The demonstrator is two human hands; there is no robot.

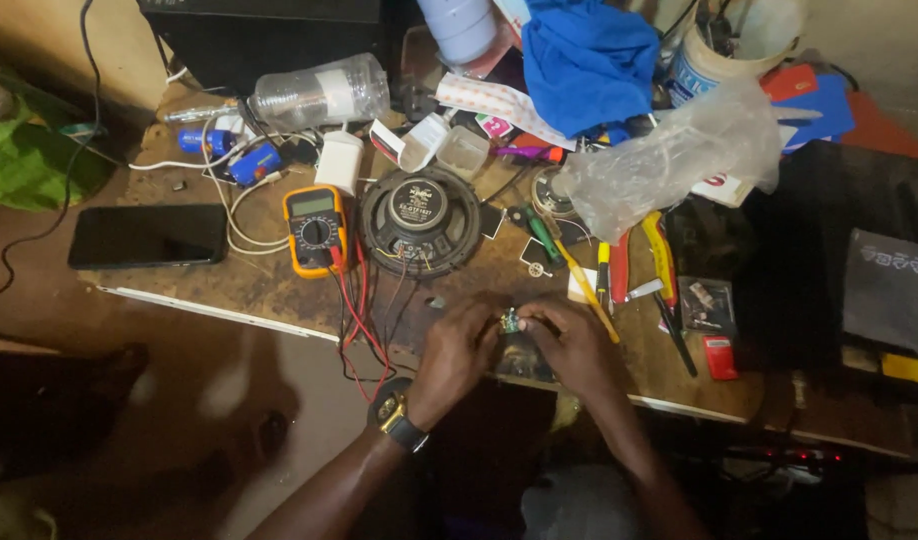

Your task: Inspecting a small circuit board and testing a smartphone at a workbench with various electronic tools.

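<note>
Bench view from above. Both hands meet at lower centre of the frame, at the near edge of the worktable. Between them sits a small electronic part, greenish with a metallic glint; too small to identify further.

Left hand: fingers curled in, fingertips pinched on the left side of the part. A wristwatch with a gold-coloured case is on that wrist. Right hand: fingers likewise bent and closed onto the part from the right. Neither hand is spread; both grip the same piece, held just above the table surface.

Step in hand, as judged: close manual work on the part, held steady by two-handed pinch. Any following move would call for fine finger control, since the piece is tiny and largely covered by the fingertips.

Surroundings: a round black loudspeaker lies face down just above the hands, centre of frame. To its left, an orange-cased multimeter, its red and black leads trailing down toward the left hand. A dark phone lies at left. Right of the hands: a yellow-handled screwdriver and red-and-yellow pliers. A crumpled clear plastic bag sits upper right.
</note>
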